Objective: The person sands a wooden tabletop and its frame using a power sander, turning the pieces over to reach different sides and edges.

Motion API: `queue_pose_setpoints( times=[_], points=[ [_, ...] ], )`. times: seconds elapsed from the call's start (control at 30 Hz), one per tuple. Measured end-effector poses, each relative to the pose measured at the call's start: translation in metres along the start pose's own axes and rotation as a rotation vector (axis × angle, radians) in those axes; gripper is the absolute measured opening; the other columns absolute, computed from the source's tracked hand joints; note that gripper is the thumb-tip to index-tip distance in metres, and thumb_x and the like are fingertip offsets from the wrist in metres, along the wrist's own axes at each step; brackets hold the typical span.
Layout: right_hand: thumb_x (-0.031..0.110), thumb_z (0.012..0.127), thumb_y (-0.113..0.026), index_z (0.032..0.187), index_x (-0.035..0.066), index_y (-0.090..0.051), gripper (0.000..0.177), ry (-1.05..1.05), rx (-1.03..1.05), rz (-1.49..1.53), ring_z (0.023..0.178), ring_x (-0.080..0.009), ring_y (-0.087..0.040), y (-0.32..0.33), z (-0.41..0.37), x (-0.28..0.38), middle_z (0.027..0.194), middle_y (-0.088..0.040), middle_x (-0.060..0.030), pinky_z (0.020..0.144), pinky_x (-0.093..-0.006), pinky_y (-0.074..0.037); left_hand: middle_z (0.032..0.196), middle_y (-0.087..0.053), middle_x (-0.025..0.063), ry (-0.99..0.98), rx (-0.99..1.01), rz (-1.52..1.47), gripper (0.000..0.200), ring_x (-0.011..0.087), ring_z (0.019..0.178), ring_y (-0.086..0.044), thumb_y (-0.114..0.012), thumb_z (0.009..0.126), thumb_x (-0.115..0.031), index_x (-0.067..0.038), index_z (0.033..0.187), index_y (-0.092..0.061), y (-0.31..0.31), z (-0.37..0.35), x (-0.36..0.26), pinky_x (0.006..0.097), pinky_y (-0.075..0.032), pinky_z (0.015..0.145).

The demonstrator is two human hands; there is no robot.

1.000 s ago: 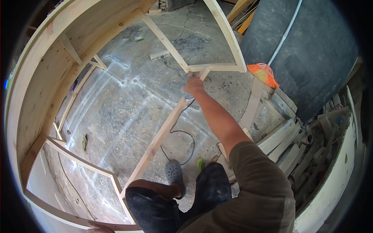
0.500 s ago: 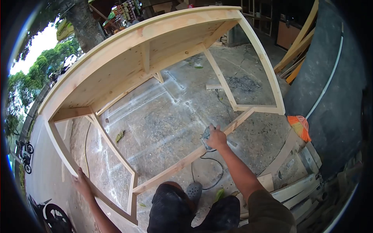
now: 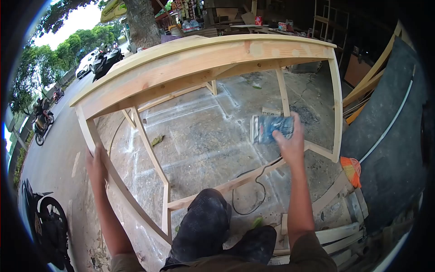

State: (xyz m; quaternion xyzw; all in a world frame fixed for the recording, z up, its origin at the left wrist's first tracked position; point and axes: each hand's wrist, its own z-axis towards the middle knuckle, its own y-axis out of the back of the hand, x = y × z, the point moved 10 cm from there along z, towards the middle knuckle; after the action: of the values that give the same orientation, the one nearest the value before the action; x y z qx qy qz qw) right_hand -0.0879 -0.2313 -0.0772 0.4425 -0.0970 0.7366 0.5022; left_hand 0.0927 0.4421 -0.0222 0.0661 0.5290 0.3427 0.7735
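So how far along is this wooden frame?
Done: the frame is assembled, top, legs and rails joined. In hand: the right hand holds a blue sander above the lower rail; the left hand rests on a side leg. Left: the wood is bare; sanded areas cannot be told.

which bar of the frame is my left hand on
The slanted outer bar at the left end of the frame; only it has the left hand on it.

daylight bright, sky blown out upper left; fisheye bends edges, black vignette; interior beyond dim
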Motion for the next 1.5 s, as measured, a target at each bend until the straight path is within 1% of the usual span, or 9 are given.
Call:
queue_pose_setpoints(
  times=[0.07, 0.17, 0.27, 0.4, 0.53, 0.77, 0.93, 1.13, 1.5],
  points=[
    [0.02, 0.082, -0.084, 0.154, 0.011, -0.048, 0.081, 0.099, -0.1, -0.121, 0.113, -0.0392, -0.064, 0.048, 0.044, 0.064, 0.127, -0.058, -0.0211, 0.102, -0.0461, -0.051, 0.165, -0.04, 0.0248, -0.188, -0.257, -0.204, 0.091, 0.0333, 0.148, -0.045, -0.056, 0.104, -0.061, -0.002, 0.168, -0.028, 0.032, 0.067, -0.044, 0.044, -0.033, 0.122],
    [0.031, 0.084, -0.083, 0.156, 0.014, -0.047, 0.082, 0.198, -0.202, -0.242, 0.114, -0.0428, -0.066, 0.075, 0.111, 0.122, 0.129, -0.058, -0.0235, 0.102, -0.0486, -0.052, 0.148, -0.06, 0.0178, -0.434, -0.125, -0.247, 0.072, 0.0261, 0.137, -0.054, -0.059, 0.105, -0.054, 0.002, 0.151, -0.056, 0.043, 0.18, -0.09, 0.0368, -0.037, 0.118],
    [0.042, 0.085, -0.081, 0.159, 0.016, -0.044, 0.086, 0.211, -0.181, -0.383, 0.12, -0.0462, -0.065, 0.06, 0.174, 0.134, 0.132, -0.057, -0.0271, 0.106, -0.0501, -0.052, 0.131, -0.067, 0.01, -0.252, 0.002, -0.575, 0.061, 0.0187, 0.121, -0.06, -0.062, 0.106, -0.049, 0.001, 0.14, -0.066, 0.021, 0.21, -0.065, 0.0315, -0.043, 0.108],
    [0.044, 0.085, -0.081, 0.161, 0.018, -0.04, 0.09, 0.16, -0.15, -0.37, 0.122, -0.0475, -0.064, 0.03, 0.201, 0.134, 0.135, -0.056, -0.0291, 0.107, -0.0507, -0.052, 0.101, -0.065, 0.0006, -0.3, -0.065, -0.749, 0.038, 0.0098, 0.093, -0.058, -0.071, 0.102, -0.044, -0.008, 0.112, -0.069, 0.019, 0.191, -0.075, 0.0246, -0.045, 0.087],
    [0.045, 0.085, -0.081, 0.159, 0.017, -0.04, 0.088, 0.22, -0.124, -0.369, 0.121, -0.0476, -0.065, 0.014, 0.178, 0.165, 0.139, -0.054, -0.0278, 0.106, -0.0519, -0.053, 0.095, -0.063, 0.001, -0.315, 0.005, -0.701, 0.038, 0.0088, 0.086, -0.059, -0.079, 0.094, -0.044, -0.012, 0.109, -0.064, 0.015, 0.176, -0.074, 0.025, -0.047, 0.078],
    [0.042, 0.086, -0.079, 0.156, 0.01, -0.039, 0.087, 0.338, -0.032, -0.372, 0.112, -0.0484, -0.069, -0.052, 0.073, 0.278, 0.135, -0.054, -0.0287, 0.096, -0.0534, -0.058, 0.099, -0.065, 0.0024, -0.372, 0.059, -0.864, 0.033, 0.0109, 0.092, -0.06, -0.079, 0.091, -0.031, -0.01, 0.112, -0.065, 0.026, 0.143, -0.085, 0.0265, -0.048, 0.083],
    [0.037, 0.087, -0.079, 0.155, 0.001, -0.034, 0.089, 0.399, 0.069, -0.352, 0.1, -0.0504, -0.072, -0.104, 0.0, 0.359, 0.13, -0.052, -0.0349, 0.088, -0.0514, -0.061, 0.102, -0.067, 0.0038, -0.357, 0.237, -1.142, 0.023, 0.015, 0.1, -0.061, -0.056, 0.099, -0.023, -0.006, 0.111, -0.067, 0.019, 0.136, -0.087, 0.0316, -0.046, 0.097],
    [0.038, 0.09, -0.079, 0.155, -0.008, -0.028, 0.094, 0.478, 0.195, -0.345, 0.09, -0.0445, -0.075, -0.157, -0.063, 0.431, 0.127, -0.05, -0.0339, 0.077, -0.0464, -0.064, 0.114, -0.072, 0.0101, -0.327, 0.339, -1.058, 0.057, 0.0213, 0.11, -0.063, -0.03, 0.114, -0.045, -0.002, 0.118, -0.068, 0.027, 0.138, -0.094, 0.037, -0.044, 0.106],
    [0.032, 0.086, -0.077, 0.156, -0.007, -0.038, 0.09, 0.661, 0.171, -0.266, 0.087, -0.0344, -0.075, -0.249, -0.12, 0.515, 0.115, -0.056, -0.0285, 0.072, -0.0387, -0.064, 0.118, -0.073, 0.016, -0.15, 0.545, -1.119, 0.067, 0.0259, 0.109, -0.068, -0.023, 0.113, -0.054, -0.002, 0.128, -0.063, 0.012, 0.156, -0.088, 0.0425, -0.05, 0.106]
  ],
)
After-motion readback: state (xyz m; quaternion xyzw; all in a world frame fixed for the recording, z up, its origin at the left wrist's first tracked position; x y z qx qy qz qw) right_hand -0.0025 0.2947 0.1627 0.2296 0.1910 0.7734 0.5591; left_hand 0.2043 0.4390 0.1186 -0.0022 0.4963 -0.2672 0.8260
